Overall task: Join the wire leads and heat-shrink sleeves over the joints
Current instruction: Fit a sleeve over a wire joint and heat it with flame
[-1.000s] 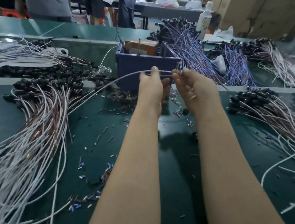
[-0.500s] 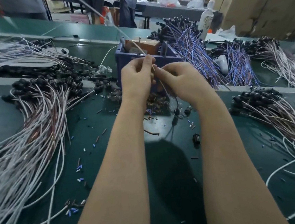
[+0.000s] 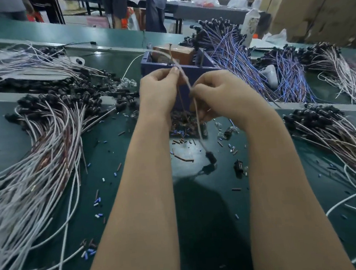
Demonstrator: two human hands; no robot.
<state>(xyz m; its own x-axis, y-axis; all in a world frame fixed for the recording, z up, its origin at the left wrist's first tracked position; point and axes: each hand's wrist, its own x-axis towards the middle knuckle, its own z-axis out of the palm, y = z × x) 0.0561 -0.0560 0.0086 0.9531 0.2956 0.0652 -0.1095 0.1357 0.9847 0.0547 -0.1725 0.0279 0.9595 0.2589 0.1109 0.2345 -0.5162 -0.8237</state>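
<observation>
Both of my hands are raised over the green bench in front of a blue box [image 3: 197,71]. My left hand [image 3: 158,89] pinches a thin wire lead [image 3: 196,111] between thumb and forefinger near its upper end. My right hand [image 3: 218,92] has its fingers curled round the same lead a little lower. The lead hangs down between my hands and ends in a black socket [image 3: 211,156] just above the bench. A heap of short brown and blue sleeves [image 3: 184,123] lies below my hands.
A big bundle of white and brown leads with black sockets [image 3: 44,146] fans over the left. Similar bundles lie at the right [image 3: 334,134] and blue-purple ones behind [image 3: 236,50]. Loose sleeve bits [image 3: 97,203] and a stray black socket [image 3: 239,167] dot the bench. People stand beyond.
My hands have turned the lead from lying level across to the left to hanging upright between them. Its black socket now dangles just above the bench.
</observation>
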